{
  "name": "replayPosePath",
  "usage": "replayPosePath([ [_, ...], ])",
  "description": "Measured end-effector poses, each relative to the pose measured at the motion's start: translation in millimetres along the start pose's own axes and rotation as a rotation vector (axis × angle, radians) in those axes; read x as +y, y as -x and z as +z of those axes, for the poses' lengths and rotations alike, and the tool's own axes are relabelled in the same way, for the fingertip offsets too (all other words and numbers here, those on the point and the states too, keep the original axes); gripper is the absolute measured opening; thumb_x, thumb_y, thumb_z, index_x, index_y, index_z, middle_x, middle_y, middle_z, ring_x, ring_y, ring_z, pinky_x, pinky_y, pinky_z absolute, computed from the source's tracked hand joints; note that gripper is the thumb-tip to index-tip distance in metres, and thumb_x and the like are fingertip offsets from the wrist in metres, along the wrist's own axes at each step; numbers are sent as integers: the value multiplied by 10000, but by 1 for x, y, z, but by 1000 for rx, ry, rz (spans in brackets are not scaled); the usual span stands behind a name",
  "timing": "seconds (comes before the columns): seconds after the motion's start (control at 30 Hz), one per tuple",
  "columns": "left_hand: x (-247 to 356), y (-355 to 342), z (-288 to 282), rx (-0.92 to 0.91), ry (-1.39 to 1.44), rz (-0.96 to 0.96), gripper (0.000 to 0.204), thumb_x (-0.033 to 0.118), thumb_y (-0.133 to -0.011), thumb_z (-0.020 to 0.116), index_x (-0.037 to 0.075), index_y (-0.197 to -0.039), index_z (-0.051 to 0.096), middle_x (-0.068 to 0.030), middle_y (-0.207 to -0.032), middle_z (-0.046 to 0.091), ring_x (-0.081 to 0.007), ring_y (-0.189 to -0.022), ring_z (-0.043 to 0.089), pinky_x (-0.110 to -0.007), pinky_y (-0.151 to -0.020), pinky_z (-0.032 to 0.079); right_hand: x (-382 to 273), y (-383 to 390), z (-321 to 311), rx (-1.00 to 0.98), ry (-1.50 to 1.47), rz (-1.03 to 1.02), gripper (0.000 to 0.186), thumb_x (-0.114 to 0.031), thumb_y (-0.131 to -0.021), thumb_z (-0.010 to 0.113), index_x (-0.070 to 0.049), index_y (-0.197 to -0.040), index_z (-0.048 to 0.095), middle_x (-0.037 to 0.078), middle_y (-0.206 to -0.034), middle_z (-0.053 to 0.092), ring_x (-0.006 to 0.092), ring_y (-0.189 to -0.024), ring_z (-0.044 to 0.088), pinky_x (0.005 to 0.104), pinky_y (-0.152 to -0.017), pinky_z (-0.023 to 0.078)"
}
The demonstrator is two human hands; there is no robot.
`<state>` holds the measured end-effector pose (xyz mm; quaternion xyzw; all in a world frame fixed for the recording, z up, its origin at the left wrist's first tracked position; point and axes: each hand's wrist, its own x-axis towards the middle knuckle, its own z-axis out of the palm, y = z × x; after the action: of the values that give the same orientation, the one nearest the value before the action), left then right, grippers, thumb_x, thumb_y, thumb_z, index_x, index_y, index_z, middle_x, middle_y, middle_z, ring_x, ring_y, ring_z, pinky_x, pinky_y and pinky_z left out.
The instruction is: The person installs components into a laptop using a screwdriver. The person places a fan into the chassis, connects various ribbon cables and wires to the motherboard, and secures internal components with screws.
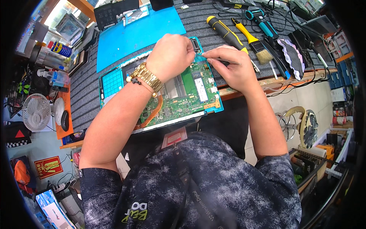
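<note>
An opened laptop base with a blue casing and a bare green circuit board lies in front of me. My left hand is over its far part, fingers curled down beside a black speaker-like part at the far right corner. What those fingers pinch, if anything, is hidden. At the right edge of the base, my right hand grips slim metal tweezers, their tip pointing left toward my left fingertips. A copper heat pipe runs along the near left of the board.
The laptop rests on a ridged grey bench mat, with a blue mat behind. To the right lie a black-yellow screwdriver, a yellow-handled brush and a teal tool. A small white fan stands left.
</note>
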<state>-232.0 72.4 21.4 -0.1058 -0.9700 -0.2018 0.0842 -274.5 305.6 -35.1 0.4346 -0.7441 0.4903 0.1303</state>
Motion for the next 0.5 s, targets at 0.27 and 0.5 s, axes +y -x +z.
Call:
replayPosePath([
  [0.27,-1,-1,1,8,1,9,169,155,-925,734,27,-913,845,-226,-867,794,-422,-861,793,-505,-850,655,-2,0,1,-46,157,-164,173,-16,-901,833,-58,-1067,809,108,-994,818,326,-945,769,435,-883,591],
  [0.5,-1,1,2,26,27,-2,175,159,-920,727,23,-895,835,-226,-861,792,-420,-849,791,-506,-845,654,-1,0,1,10,70,-73,159,-8,-909,828,-45,-1061,800,120,-981,813,339,-932,764,435,-857,591],
])
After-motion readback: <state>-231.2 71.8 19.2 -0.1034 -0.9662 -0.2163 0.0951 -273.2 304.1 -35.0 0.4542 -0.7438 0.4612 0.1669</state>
